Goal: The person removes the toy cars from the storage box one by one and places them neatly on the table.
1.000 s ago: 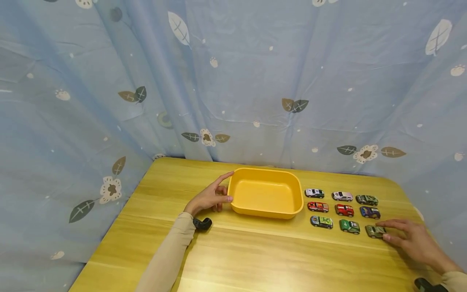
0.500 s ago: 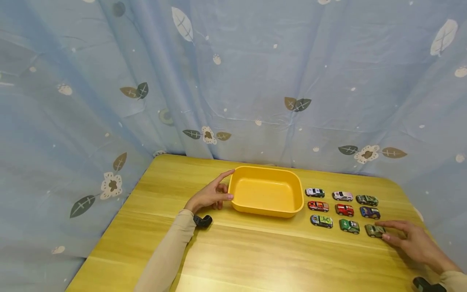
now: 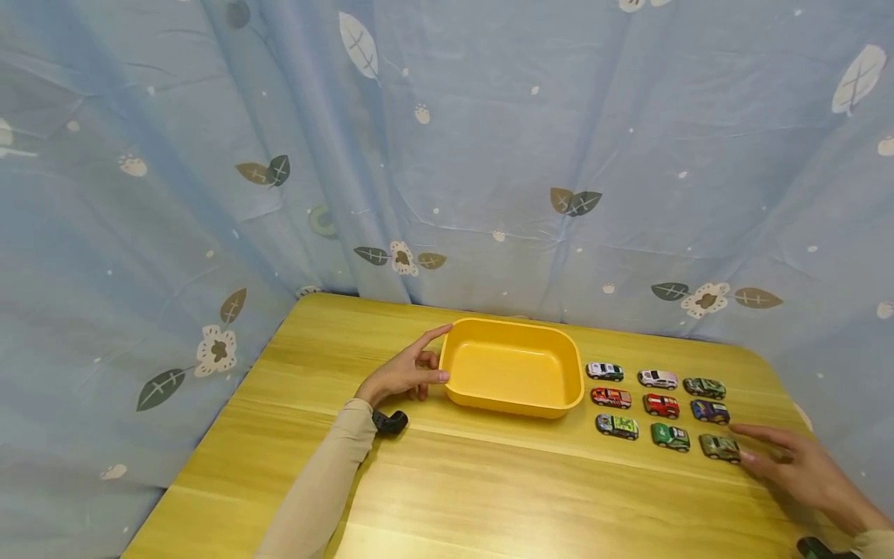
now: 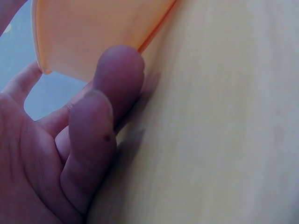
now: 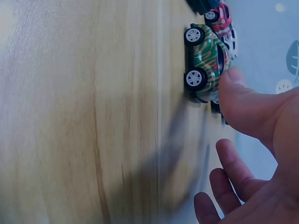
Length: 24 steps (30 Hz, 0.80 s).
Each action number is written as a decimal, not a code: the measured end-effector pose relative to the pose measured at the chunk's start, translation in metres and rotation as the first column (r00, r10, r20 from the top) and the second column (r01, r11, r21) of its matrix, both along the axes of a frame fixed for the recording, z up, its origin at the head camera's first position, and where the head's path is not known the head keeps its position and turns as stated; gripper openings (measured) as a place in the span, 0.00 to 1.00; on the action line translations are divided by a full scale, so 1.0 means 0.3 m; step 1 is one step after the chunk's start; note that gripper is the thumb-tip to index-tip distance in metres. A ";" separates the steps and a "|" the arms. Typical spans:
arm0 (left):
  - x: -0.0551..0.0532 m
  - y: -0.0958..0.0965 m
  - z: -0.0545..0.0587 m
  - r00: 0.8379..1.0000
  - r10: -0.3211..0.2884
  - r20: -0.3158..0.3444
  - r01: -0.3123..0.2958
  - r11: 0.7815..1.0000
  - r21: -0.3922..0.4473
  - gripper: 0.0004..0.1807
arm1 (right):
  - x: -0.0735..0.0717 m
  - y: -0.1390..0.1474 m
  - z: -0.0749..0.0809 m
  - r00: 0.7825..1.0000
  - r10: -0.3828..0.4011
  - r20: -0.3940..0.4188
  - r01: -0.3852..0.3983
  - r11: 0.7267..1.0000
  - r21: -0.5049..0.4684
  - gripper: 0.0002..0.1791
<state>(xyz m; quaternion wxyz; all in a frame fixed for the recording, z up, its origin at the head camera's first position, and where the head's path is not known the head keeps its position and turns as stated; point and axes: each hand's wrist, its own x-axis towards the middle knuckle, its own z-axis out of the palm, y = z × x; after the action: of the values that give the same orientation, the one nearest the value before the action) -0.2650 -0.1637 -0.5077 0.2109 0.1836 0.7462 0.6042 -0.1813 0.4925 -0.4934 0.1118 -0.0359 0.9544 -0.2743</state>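
A yellow plastic basin (image 3: 513,405), with nothing in it, stands on the table. My left hand (image 3: 400,375) is at its left side, index fingertip and thumb touching the rim, the other fingers bent outside the wall. Toward the right, my right hand (image 3: 803,466) is beside an olive camouflage toy car (image 3: 721,448), thumb and index finger spread apart. In the right wrist view the thumb (image 5: 236,91) is close to that camouflage car (image 5: 205,63); whether it touches cannot be told. Nothing is held there.
Several toy cars stand in rows right of the basin, among them a green car (image 3: 670,436), a red car (image 3: 660,404), a purple car (image 3: 710,411) and a white car (image 3: 604,371). A blue patterned curtain (image 3: 489,155) hangs behind the wooden table (image 3: 524,497).
My right hand has drawn slightly right, leaving a little more gap from the camouflage car. The left hand and basin stay as they were; the head view has shifted slightly.
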 end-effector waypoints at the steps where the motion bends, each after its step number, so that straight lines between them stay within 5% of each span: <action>1: 0.000 -0.001 0.000 1.000 0.000 0.001 0.000 1.000 0.002 0.49 | 0.000 0.000 0.000 1.000 -0.014 0.007 0.014 1.000 0.001 0.35; 15: 0.003 -0.008 -0.011 1.000 0.003 -0.007 -0.003 1.000 -0.001 0.50 | -0.006 0.013 -0.014 0.995 -0.097 0.034 0.098 0.995 -0.036 0.42; 24: -0.014 0.006 -0.011 1.000 -0.013 -0.008 0.013 1.000 0.028 0.52 | -0.011 0.010 0.036 0.987 -0.112 0.115 0.122 0.989 -0.083 0.48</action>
<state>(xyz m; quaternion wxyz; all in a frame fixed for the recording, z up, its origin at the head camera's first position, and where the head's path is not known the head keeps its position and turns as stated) -0.2691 -0.1619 -0.5110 0.2095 0.1937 0.7372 0.6125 -0.1847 0.4955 -0.4827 0.1463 0.0303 0.9340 -0.3245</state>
